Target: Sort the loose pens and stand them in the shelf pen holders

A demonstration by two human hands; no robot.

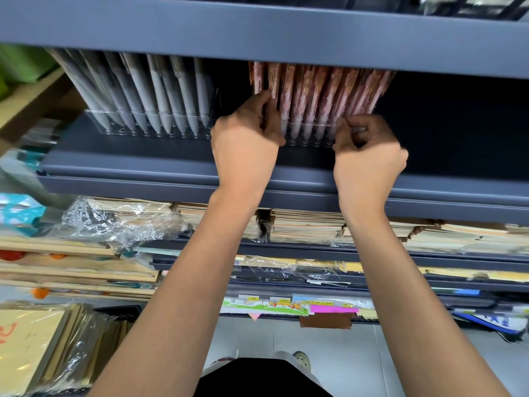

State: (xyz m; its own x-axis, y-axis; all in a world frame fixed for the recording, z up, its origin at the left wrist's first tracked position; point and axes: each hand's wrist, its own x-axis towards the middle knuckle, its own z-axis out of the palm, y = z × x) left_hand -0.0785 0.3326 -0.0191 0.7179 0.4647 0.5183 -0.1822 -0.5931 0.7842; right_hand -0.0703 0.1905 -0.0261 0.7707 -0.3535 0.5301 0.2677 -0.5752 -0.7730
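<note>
On the dark grey shelf (160,164) stand two clear pen holders. The left holder (148,130) carries several grey pens (160,93), leaning left. The right holder (312,136) carries several pink patterned pens (320,93). My left hand (246,138) grips the leftmost pink pens at that holder's left end, thumb in front and fingers behind. At the holder's right end, my right hand (369,150) is curled with its fingertips pinched on the clear rim; what it holds is hidden.
An upper shelf edge (257,32) overhangs the pens closely. To the right of the pink pens the shelf interior (458,121) is dark. Below lie stacks of notebooks (309,227) in plastic wrap and paper packs (43,342) at lower left.
</note>
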